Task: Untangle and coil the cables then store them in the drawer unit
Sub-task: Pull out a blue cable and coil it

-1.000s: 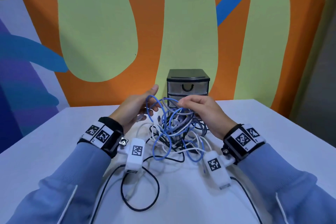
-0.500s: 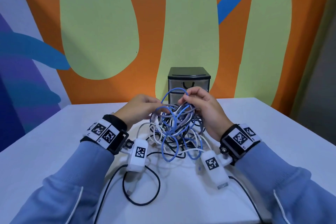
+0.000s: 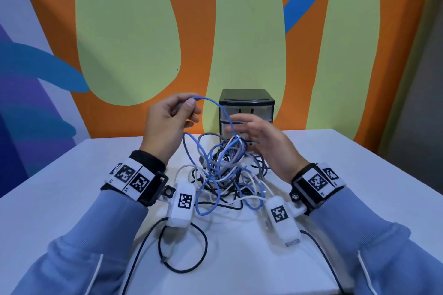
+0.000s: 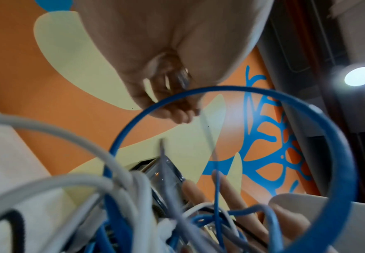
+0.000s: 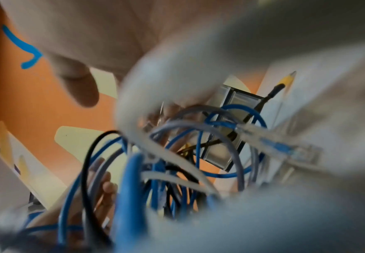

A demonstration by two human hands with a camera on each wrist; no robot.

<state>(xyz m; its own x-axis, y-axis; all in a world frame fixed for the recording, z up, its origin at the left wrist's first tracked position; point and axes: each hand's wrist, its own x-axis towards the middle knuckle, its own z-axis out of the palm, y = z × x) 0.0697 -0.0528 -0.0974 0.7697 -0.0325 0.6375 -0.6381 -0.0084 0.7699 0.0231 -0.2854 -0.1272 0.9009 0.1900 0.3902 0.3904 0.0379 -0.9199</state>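
A tangle of blue, white, grey and black cables [image 3: 225, 172] lies on the white table [image 3: 72, 187] in front of a small black drawer unit [image 3: 247, 108]. My left hand [image 3: 172, 115] is raised above the pile and pinches the end of a blue cable [image 3: 215, 105], which arcs down into the tangle; the left wrist view shows its clear plug [image 4: 181, 78] between the fingers and the blue loop [image 4: 337, 137]. My right hand [image 3: 259, 134] hovers blurred over the pile's far side with fingers spread, holding nothing that I can see. The right wrist view shows blurred cables [image 5: 177, 154].
The drawer unit's drawers look closed. A black cable [image 3: 187, 254] loops on the near table between my sleeves. A painted wall rises right behind the table's far edge.
My left hand has risen and moved left, drawing the blue cable's end up out of the tangle. My right hand has let go of the cables and spread its fingers.
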